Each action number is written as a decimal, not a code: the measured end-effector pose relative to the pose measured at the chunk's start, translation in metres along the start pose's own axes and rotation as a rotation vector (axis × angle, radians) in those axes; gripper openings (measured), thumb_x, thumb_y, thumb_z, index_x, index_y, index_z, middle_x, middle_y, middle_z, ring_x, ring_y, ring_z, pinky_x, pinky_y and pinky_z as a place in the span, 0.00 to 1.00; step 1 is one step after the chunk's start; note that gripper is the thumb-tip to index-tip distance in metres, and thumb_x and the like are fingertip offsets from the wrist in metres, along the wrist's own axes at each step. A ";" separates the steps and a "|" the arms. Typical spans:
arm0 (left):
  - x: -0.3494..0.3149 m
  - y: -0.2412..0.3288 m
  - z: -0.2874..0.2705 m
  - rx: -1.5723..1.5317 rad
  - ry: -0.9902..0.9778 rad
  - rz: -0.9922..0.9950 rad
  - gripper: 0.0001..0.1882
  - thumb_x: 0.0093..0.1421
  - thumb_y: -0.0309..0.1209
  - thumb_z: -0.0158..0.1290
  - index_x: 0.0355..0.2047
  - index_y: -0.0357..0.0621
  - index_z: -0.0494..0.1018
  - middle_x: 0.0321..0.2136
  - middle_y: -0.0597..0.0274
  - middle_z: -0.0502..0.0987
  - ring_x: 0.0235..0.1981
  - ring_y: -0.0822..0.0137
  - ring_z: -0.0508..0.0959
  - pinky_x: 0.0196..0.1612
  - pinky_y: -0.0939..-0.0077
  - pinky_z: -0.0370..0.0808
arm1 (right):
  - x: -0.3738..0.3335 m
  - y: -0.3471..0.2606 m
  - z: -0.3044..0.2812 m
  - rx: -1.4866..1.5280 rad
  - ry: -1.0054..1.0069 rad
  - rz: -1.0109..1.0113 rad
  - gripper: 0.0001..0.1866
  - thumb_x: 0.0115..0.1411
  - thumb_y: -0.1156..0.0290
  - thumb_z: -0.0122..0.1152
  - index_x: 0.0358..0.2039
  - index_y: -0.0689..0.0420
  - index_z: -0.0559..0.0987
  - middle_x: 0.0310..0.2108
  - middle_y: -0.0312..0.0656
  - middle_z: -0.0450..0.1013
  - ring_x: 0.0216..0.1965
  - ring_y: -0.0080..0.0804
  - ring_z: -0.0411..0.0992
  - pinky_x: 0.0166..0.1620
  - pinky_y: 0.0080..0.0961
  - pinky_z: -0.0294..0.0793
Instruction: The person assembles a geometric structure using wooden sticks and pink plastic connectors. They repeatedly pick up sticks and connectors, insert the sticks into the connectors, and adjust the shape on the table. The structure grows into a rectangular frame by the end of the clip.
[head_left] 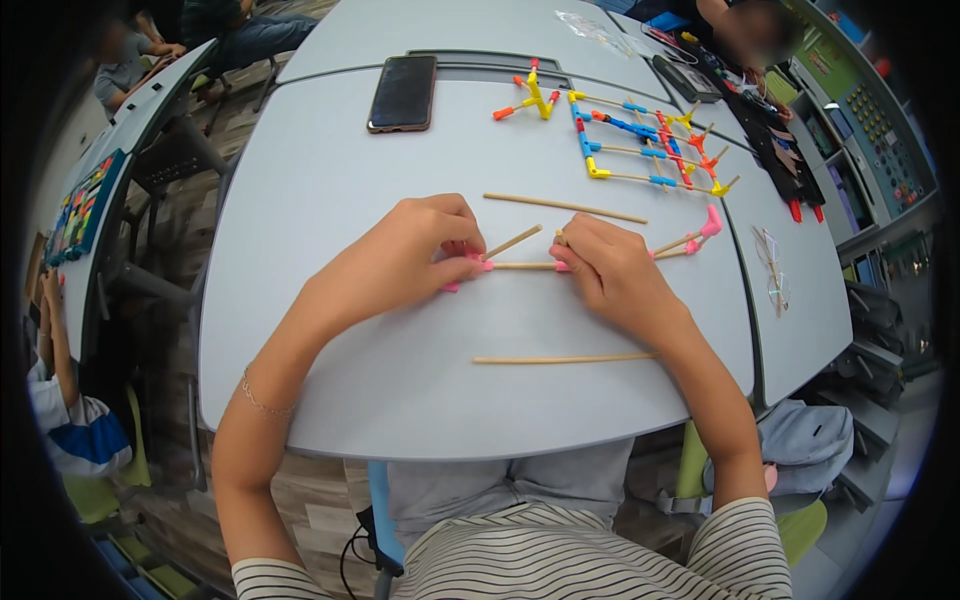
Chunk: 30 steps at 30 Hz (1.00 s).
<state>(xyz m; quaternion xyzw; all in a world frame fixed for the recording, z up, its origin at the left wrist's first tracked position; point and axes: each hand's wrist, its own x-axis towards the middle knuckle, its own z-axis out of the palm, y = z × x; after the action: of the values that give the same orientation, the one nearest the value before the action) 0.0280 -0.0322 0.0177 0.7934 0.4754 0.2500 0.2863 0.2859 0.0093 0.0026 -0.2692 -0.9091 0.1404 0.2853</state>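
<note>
Worktop (300, 230): pale grey, carrying joined pieces and loose sticks.
Pink-jointed assembly (525, 266): lying across the middle, under both hands and out past the right; judged partly built, joined in a run, with no closed outline visible.
Far loose stick (565, 208): just beyond the assembly, joined to nothing; judged left to fit.
Near loose stick (565, 358): between assembly and near edge, reaching to the right forearm; no connector visible; likewise left.
Lattice frame (638, 129): far right, clear of both hands; judged well advanced, though with bare stick ends jutting at right.
Left hand (425, 245): pinching the assembly's left pink joint.
Right hand (615, 260): grasping at a middle pink joint, with a stick tip between fingers; cannot tell whether seated.
Phone (403, 93): flat, dark-screened, far left.
Yellow-and-red connector cluster (540, 97): left of the frame, separate from it.
Angled stick (515, 241): slanting up from the left joint, uncapped at upper end.
Pink elbow connector (711, 222): fitted at right end.
</note>
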 end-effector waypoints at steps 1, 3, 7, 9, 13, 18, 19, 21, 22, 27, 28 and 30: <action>0.001 0.000 -0.003 -0.022 0.021 -0.016 0.10 0.54 0.26 0.64 0.35 0.36 0.81 0.35 0.58 0.78 0.32 0.65 0.79 0.37 0.73 0.75 | -0.002 0.000 0.000 -0.006 0.009 0.007 0.08 0.62 0.74 0.63 0.31 0.62 0.73 0.25 0.45 0.68 0.26 0.45 0.70 0.29 0.37 0.69; 0.002 0.001 -0.009 -0.067 0.061 -0.045 0.11 0.53 0.27 0.65 0.36 0.37 0.80 0.34 0.58 0.77 0.32 0.65 0.78 0.38 0.73 0.75 | -0.006 0.001 0.001 -0.020 0.027 0.023 0.08 0.62 0.73 0.63 0.31 0.61 0.74 0.26 0.45 0.69 0.26 0.44 0.71 0.30 0.36 0.70; -0.004 0.007 -0.024 0.147 -0.024 -0.068 0.11 0.53 0.28 0.66 0.34 0.38 0.78 0.32 0.59 0.76 0.32 0.66 0.77 0.37 0.74 0.74 | -0.008 0.009 -0.002 0.028 0.033 0.077 0.07 0.63 0.72 0.63 0.33 0.61 0.75 0.27 0.45 0.70 0.26 0.43 0.72 0.31 0.34 0.71; -0.008 0.010 -0.026 0.210 -0.117 -0.148 0.11 0.52 0.29 0.67 0.32 0.39 0.77 0.31 0.59 0.76 0.32 0.66 0.76 0.37 0.74 0.74 | -0.008 0.015 -0.005 0.043 0.035 0.073 0.07 0.63 0.71 0.63 0.35 0.61 0.76 0.28 0.44 0.71 0.26 0.42 0.72 0.31 0.32 0.71; -0.005 0.002 -0.020 0.128 -0.133 -0.094 0.11 0.51 0.28 0.68 0.33 0.40 0.78 0.29 0.61 0.76 0.31 0.67 0.76 0.36 0.74 0.74 | -0.007 0.010 -0.013 0.070 0.094 0.170 0.10 0.62 0.69 0.66 0.39 0.61 0.78 0.28 0.41 0.73 0.25 0.31 0.72 0.29 0.26 0.71; 0.000 0.009 -0.015 0.050 0.123 0.128 0.14 0.49 0.26 0.69 0.36 0.41 0.79 0.30 0.62 0.78 0.29 0.69 0.77 0.33 0.76 0.74 | -0.011 -0.005 -0.026 0.113 0.254 0.110 0.12 0.61 0.69 0.68 0.42 0.60 0.78 0.26 0.38 0.72 0.24 0.22 0.70 0.28 0.20 0.70; 0.002 0.012 -0.011 0.034 0.179 0.198 0.14 0.48 0.26 0.69 0.36 0.40 0.79 0.30 0.62 0.79 0.30 0.69 0.77 0.33 0.77 0.74 | -0.013 -0.007 -0.025 0.174 0.231 0.100 0.12 0.62 0.69 0.67 0.43 0.60 0.78 0.26 0.38 0.72 0.24 0.21 0.70 0.29 0.19 0.70; 0.006 0.022 0.000 0.001 0.292 0.336 0.16 0.47 0.25 0.70 0.37 0.40 0.80 0.30 0.62 0.79 0.31 0.69 0.78 0.32 0.78 0.74 | -0.013 -0.013 -0.018 0.296 0.187 0.079 0.13 0.62 0.69 0.67 0.45 0.60 0.78 0.27 0.38 0.73 0.25 0.20 0.70 0.29 0.18 0.70; 0.004 0.025 0.006 0.004 0.323 0.363 0.16 0.47 0.24 0.70 0.37 0.40 0.80 0.31 0.62 0.79 0.32 0.69 0.79 0.32 0.78 0.75 | -0.012 -0.019 -0.016 0.395 0.099 0.127 0.14 0.66 0.69 0.63 0.48 0.61 0.77 0.29 0.37 0.75 0.26 0.17 0.72 0.30 0.17 0.71; 0.000 0.030 0.031 0.074 0.438 0.475 0.20 0.44 0.24 0.71 0.40 0.41 0.81 0.33 0.61 0.79 0.36 0.66 0.80 0.35 0.75 0.78 | -0.011 -0.028 -0.010 1.110 -0.177 0.414 0.13 0.71 0.69 0.54 0.51 0.61 0.76 0.31 0.35 0.76 0.27 0.17 0.73 0.30 0.15 0.70; -0.001 0.028 0.032 0.106 0.437 0.473 0.21 0.43 0.23 0.72 0.40 0.41 0.81 0.36 0.60 0.79 0.36 0.65 0.80 0.38 0.74 0.80 | -0.009 -0.027 -0.011 1.153 -0.203 0.438 0.12 0.71 0.69 0.55 0.50 0.61 0.76 0.32 0.36 0.76 0.28 0.17 0.73 0.30 0.14 0.70; -0.001 0.026 0.033 0.084 0.445 0.477 0.23 0.44 0.24 0.71 0.43 0.42 0.80 0.38 0.59 0.77 0.38 0.64 0.78 0.38 0.73 0.79 | -0.007 -0.024 -0.014 1.163 -0.230 0.445 0.11 0.69 0.71 0.56 0.49 0.61 0.77 0.33 0.37 0.77 0.28 0.17 0.74 0.30 0.15 0.70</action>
<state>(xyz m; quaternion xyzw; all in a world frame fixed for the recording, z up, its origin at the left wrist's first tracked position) 0.0657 -0.0498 0.0121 0.8195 0.3371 0.4571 0.0758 0.2895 -0.0130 0.0207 -0.2359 -0.6311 0.6956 0.2495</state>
